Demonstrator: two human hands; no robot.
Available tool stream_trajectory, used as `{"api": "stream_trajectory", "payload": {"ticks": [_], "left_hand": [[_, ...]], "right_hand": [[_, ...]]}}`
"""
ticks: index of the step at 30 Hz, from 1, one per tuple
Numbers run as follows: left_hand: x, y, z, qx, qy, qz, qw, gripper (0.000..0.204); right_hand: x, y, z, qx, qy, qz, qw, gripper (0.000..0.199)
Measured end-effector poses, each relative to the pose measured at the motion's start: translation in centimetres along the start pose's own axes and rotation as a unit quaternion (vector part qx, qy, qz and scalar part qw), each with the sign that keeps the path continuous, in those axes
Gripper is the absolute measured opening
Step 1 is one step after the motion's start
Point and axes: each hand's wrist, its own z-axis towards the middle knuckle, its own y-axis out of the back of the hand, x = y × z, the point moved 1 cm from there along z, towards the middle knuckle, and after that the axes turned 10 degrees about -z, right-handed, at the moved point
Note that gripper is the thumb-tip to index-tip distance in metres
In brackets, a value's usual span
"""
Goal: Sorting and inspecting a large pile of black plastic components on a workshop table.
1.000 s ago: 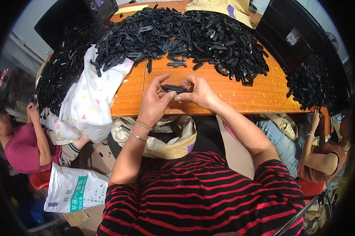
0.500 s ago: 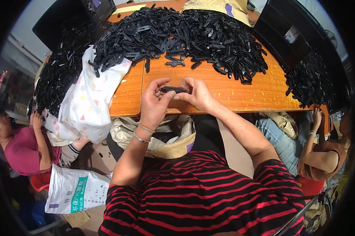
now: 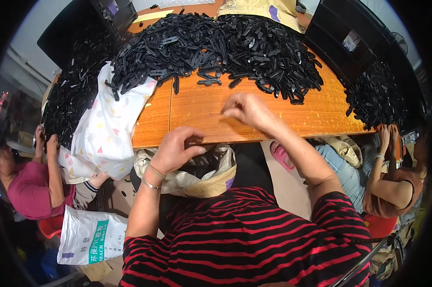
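My left hand (image 3: 178,149) hangs over the mouth of a woven sack (image 3: 204,189) on my lap. Its thumb and fingers are apart, and no part shows between them. Over the wooden table (image 3: 187,107), my right hand (image 3: 249,112) has bent fingers with the thumb apart; I see nothing in it. Beyond it lies a big heap of small, long black plastic pieces (image 3: 259,52). A few loose pieces (image 3: 209,81) lie at the heap's near edge. Dark contents show inside the sack.
A patterned white cloth (image 3: 113,124) drapes off the table at left. Co-workers sit on both sides, a person in maroon (image 3: 32,189) and a person in brown (image 3: 390,191), beside more black heaps. A printed white bag (image 3: 91,237) stands lower left; a pink slipper (image 3: 281,155) is on the floor.
Both hands held a black plastic piece over the table; now they are apart. My left hand has come down and back over the sack, my right stays over the table. The piece is out of sight.
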Motion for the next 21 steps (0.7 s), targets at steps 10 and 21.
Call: {"api": "stream_trajectory", "payload": {"ticks": [10, 21], "left_hand": [[4.0, -0.4, 14.1, -0.245, -0.07, 0.335, 0.907, 0.029], [4.0, -0.3, 13.1, -0.2, -0.14, 0.294, 0.924, 0.024]], "right_hand": [[-2.6, 1.2, 5.4, -0.005, 0.149, -0.425, 0.893, 0.018], [-4.0, 3.5, 1.4, -0.124, -0.025, -0.088, 0.988, 0.023]]}}
